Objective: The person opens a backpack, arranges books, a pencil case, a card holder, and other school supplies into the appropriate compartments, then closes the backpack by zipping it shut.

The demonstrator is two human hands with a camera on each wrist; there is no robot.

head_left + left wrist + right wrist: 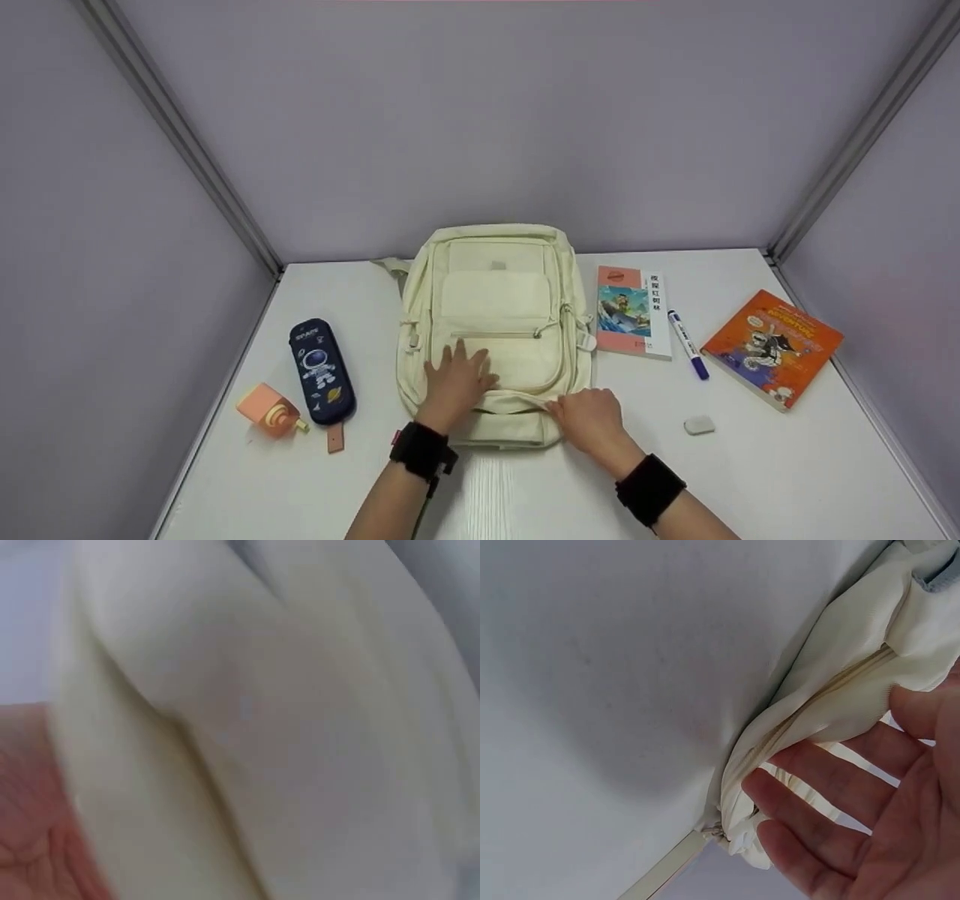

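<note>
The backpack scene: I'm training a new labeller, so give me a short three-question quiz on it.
1. True or false: the left hand lies flat on the backpack.
2. Which lies nearest the right hand: A eraser, B pencil case, C orange book?
3. What lies between the two books?

Key: 1 true. 2 A. 3 the marker.
</note>
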